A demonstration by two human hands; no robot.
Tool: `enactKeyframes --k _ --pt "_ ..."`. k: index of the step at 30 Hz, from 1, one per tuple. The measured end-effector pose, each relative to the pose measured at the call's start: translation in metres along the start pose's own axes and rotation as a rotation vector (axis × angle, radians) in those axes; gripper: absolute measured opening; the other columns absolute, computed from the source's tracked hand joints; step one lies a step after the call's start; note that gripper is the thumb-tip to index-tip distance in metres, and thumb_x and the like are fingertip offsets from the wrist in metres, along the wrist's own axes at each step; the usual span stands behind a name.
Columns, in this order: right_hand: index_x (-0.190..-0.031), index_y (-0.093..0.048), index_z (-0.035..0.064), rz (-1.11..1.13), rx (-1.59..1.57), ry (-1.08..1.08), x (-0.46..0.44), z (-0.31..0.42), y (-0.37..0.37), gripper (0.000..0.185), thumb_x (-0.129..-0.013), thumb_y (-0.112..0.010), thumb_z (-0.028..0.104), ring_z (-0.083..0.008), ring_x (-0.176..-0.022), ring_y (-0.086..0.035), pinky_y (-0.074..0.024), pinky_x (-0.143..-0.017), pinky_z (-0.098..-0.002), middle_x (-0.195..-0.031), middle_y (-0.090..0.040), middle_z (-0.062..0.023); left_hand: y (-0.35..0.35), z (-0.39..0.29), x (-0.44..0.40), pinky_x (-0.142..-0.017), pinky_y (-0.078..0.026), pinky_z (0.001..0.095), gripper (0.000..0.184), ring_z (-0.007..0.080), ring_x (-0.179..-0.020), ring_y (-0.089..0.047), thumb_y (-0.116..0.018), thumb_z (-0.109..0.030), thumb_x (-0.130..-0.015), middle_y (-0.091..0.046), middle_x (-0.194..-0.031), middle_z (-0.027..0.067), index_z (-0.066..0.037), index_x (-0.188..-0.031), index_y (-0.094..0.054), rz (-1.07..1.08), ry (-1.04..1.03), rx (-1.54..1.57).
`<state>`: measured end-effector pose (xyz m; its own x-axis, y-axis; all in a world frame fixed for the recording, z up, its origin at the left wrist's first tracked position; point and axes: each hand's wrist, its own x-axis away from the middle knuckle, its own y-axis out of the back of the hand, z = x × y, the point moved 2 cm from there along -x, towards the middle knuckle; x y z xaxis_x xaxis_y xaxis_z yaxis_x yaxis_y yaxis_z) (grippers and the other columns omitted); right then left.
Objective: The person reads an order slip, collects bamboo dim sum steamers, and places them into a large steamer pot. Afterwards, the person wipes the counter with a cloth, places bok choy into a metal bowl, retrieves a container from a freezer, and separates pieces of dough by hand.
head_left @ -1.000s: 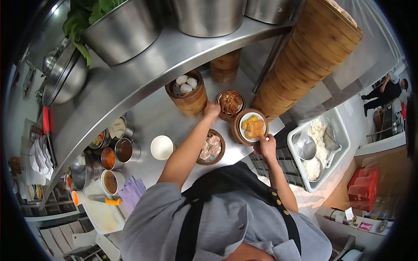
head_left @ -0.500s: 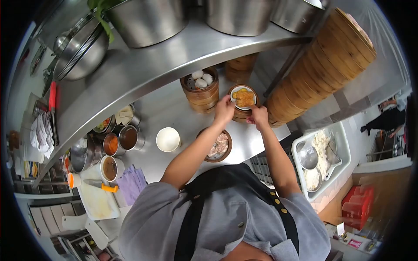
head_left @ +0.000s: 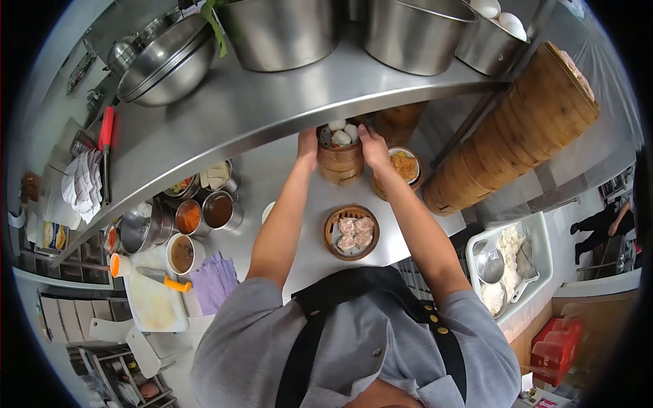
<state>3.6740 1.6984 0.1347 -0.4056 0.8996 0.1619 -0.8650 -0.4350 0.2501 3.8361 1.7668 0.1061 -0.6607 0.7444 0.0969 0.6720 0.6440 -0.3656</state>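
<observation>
My left hand (head_left: 308, 148) and my right hand (head_left: 373, 147) grip opposite sides of a stacked bamboo steamer (head_left: 340, 166). White round buns (head_left: 341, 137) sit inside its top tier. Just right of it, close to my right wrist, stands another bamboo steamer (head_left: 379, 188) bearing a white plate with golden-brown fried food (head_left: 404, 165). Nearer my body, between my forearms, a small bamboo steamer (head_left: 331, 243) holds several pinkish dumplings (head_left: 354, 232). My left forearm mostly covers a white bowl (head_left: 268, 211).
A steel shelf edge (head_left: 258, 129) overhangs the counter. At right leans a tall bamboo steamer stack (head_left: 510, 129), with a white tub (head_left: 544, 238) below. Left are sauce pots (head_left: 219, 209), a purple cloth (head_left: 213, 282) and an orange-handled knife (head_left: 177, 284). Another person (head_left: 609, 228) stands far right.
Both hands have left the steamer with the fried food and moved left, taking hold of the steamer with the white buns. The dumpling steamer is now uncovered by my arm.
</observation>
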Motion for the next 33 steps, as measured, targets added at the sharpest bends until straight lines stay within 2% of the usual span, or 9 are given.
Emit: enactKeyframes --k 1,5,6,11,14,15,20,28,33 --pt "-0.125 -0.052 0.0043 -0.057 0.240 0.115 -0.009 -0.004 -0.002 0.054 -0.090 -0.045 0.045 -0.0353 -0.114 -0.051 -0.0367 -0.097 -0.0386 -0.123 -0.055 -0.0181 -0.005 -0.005 0.003 -0.099 -0.031 0.0290 0.058 0.0206 -0.115 -0.046 -0.046 -0.045 -0.092 -0.051 -0.127 0.0079 0.002 -0.127 -0.047 -0.011 -0.023 0.011" --pt "-0.121 -0.055 0.0049 -0.126 0.287 0.099 -0.002 0.019 0.003 0.047 -0.091 -0.044 0.039 -0.0369 -0.113 -0.050 -0.0392 -0.094 -0.0368 -0.121 -0.054 -0.0224 -0.013 -0.012 0.003 -0.098 -0.034 0.0325 0.051 0.0214 -0.112 -0.047 -0.047 -0.039 -0.093 -0.052 -0.123 0.0094 0.001 -0.124 -0.048 -0.225 -0.188 -0.160" --pt "-0.113 -0.056 0.0023 -0.118 0.302 0.242 -0.003 0.028 0.006 0.041 -0.091 -0.040 0.032 -0.0404 -0.108 -0.051 -0.0411 -0.090 -0.0418 -0.117 -0.055 -0.0245 -0.012 -0.013 0.000 -0.098 -0.034 0.0325 0.051 0.0214 -0.112 -0.047 -0.047 -0.039 -0.093 -0.052 -0.123 0.0094 0.001 -0.124 -0.048 -0.227 -0.187 -0.160" --pt "-0.106 -0.057 -0.0004 -0.110 0.339 0.428 -0.002 0.048 0.012 0.036 -0.091 -0.033 0.022 -0.0445 -0.101 -0.052 -0.0425 -0.088 -0.0466 -0.113 -0.055 -0.0257 -0.009 -0.013 -0.022 -0.095 -0.037 0.0340 0.042 0.0193 -0.104 -0.048 -0.047 -0.036 -0.093 -0.052 -0.112 0.0084 -0.001 -0.116 -0.051 0.019 -0.232 -0.083" --pt "-0.108 -0.056 -0.0006 -0.120 0.343 0.307 0.002 0.035 0.008 0.038 -0.090 -0.034 0.024 -0.0461 -0.102 -0.051 -0.0412 -0.089 -0.0473 -0.113 -0.054 -0.0278 -0.019 -0.032 0.012 -0.095 -0.037 0.0323 0.041 0.0186 -0.105 -0.049 -0.048 -0.033 -0.093 -0.053 -0.116 0.0082 -0.002 -0.120 -0.050 -0.134 -0.137 -0.152" --pt "-0.127 -0.049 0.0030 -0.014 0.313 0.040 -0.003 0.027 0.008 0.049 -0.092 -0.039 0.035 -0.0348 -0.121 -0.045 -0.0346 -0.099 -0.0367 -0.128 -0.050 -0.0203 -0.011 -0.016 0.005 -0.095 -0.037 0.0323 0.041 0.0186 -0.105 -0.049 -0.048 -0.033 -0.093 -0.053 -0.116 0.0082 -0.002 -0.120 -0.050 -0.132 -0.139 -0.155" --pt "-0.138 -0.034 0.0009 0.038 -0.109 0.049 -0.005 -0.009 -0.008 0.056 -0.093 -0.037 0.034 -0.0282 -0.132 -0.031 -0.0240 -0.106 -0.0339 -0.142 -0.035 -0.0173 0.000 0.021 0.000 -0.098 -0.035 0.0308 0.047 0.0185 -0.117 -0.046 -0.046 -0.032 -0.094 -0.049 -0.130 0.0068 -0.006 -0.133 -0.042 -0.089 0.000 0.106" --pt "-0.141 -0.034 0.0153 0.009 -0.125 0.113 -0.025 0.011 -0.006 0.053 -0.095 -0.038 0.042 -0.0310 -0.123 -0.039 -0.0357 -0.095 -0.0488 -0.139 -0.041 -0.0122 -0.026 -0.051 0.024 -0.103 -0.030 0.0361 0.056 0.0183 -0.124 -0.039 -0.054 -0.044 -0.089 -0.045 -0.131 0.0047 -0.007 -0.129 -0.043 0.004 -0.059 0.162" --pt "-0.140 -0.032 0.0075 0.012 -0.064 0.124 -0.001 0.032 -0.001 0.055 -0.095 -0.038 0.038 -0.0282 -0.129 -0.036 -0.0313 -0.102 -0.0367 -0.140 -0.040 -0.0140 -0.019 -0.047 0.018 -0.102 -0.031 0.0342 0.052 0.0180 -0.122 -0.040 -0.055 -0.042 -0.089 -0.046 -0.130 0.0048 -0.006 -0.126 -0.046 0.085 -0.065 0.184"
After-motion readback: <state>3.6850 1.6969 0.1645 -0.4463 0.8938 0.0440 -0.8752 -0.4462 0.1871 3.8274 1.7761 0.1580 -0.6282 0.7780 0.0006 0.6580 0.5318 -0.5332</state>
